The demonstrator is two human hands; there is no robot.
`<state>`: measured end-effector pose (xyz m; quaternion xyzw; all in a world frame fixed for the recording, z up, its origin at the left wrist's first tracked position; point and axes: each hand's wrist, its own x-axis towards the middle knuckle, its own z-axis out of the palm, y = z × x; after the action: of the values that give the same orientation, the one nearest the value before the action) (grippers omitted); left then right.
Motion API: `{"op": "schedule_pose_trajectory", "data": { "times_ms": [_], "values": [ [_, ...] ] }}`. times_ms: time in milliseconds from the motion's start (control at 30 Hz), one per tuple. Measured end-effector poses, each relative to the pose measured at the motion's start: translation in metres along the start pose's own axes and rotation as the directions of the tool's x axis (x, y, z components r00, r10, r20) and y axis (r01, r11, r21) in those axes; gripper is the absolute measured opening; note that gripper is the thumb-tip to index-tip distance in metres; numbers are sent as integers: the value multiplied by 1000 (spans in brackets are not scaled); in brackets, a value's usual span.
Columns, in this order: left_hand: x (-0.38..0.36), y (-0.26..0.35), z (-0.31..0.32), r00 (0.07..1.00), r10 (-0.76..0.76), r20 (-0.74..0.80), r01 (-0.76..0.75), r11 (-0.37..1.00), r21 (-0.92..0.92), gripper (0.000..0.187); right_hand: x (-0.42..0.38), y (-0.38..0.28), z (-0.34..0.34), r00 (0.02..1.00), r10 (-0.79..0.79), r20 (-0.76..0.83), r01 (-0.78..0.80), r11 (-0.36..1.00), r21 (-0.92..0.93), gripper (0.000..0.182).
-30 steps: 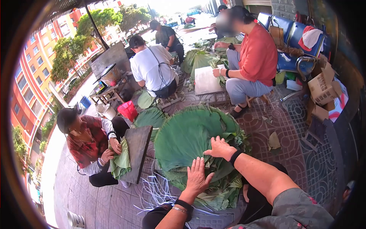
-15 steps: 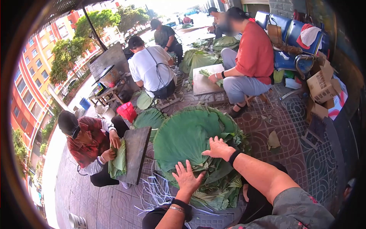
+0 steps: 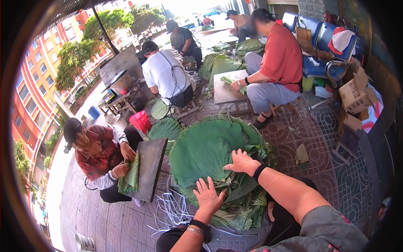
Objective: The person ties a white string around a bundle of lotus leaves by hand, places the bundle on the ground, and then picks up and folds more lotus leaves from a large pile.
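Observation:
A tall stack of large round green lotus leaves (image 3: pixel 205 147) stands on the paving right in front of me. My left hand (image 3: pixel 208 195) rests on the near left part of the top leaf, its fingers spread. Farther right, my right hand (image 3: pixel 242 162) lies on the same leaf near its centre, fingers stretched out to the left. Neither hand grips anything. Crumpled leaf edges (image 3: pixel 239 214) hang down the near side of the pile. Beside it on the left lie loose white plastic strips (image 3: pixel 171 212).
At left a person folds a leaf (image 3: pixel 132 174) on a tilted board (image 3: pixel 150 168). Another person in red works at a board (image 3: pixel 230 86). A red bucket (image 3: pixel 140 122), blue chairs (image 3: pixel 323 38) and cardboard boxes (image 3: pixel 354 92) stand around.
My hands stay on the top leaf, almost unmoved. The person at left has shifted their head and hands slightly over the folded leaf.

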<state>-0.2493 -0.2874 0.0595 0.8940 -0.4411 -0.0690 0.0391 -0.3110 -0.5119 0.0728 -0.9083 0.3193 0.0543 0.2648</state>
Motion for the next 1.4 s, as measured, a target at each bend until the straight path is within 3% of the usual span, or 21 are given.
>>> {"op": "schedule_pose_trajectory", "data": {
  "times_ms": [733,933,1033,1300,1400],
  "values": [
    [2,-5,13,999,24,45,-21,997,-69,101,2,2,8,999,-12,-39,11,1000,-16,97],
    [1,-4,9,998,19,57,-14,997,-80,100,2,2,2,998,-10,55,11,1000,-5,104],
    [1,-5,10,998,28,57,-22,995,-94,101,2,2,7,999,-11,-31,11,1000,-14,98],
    [0,-6,11,999,32,9,-31,994,-107,101,0,1,6,999,-12,-52,12,1000,-15,96],
    [-2,-2,-14,999,36,8,-36,999,-23,100,-2,-6,-3,998,49,-24,-51,998,-48,91]
  ]
}}
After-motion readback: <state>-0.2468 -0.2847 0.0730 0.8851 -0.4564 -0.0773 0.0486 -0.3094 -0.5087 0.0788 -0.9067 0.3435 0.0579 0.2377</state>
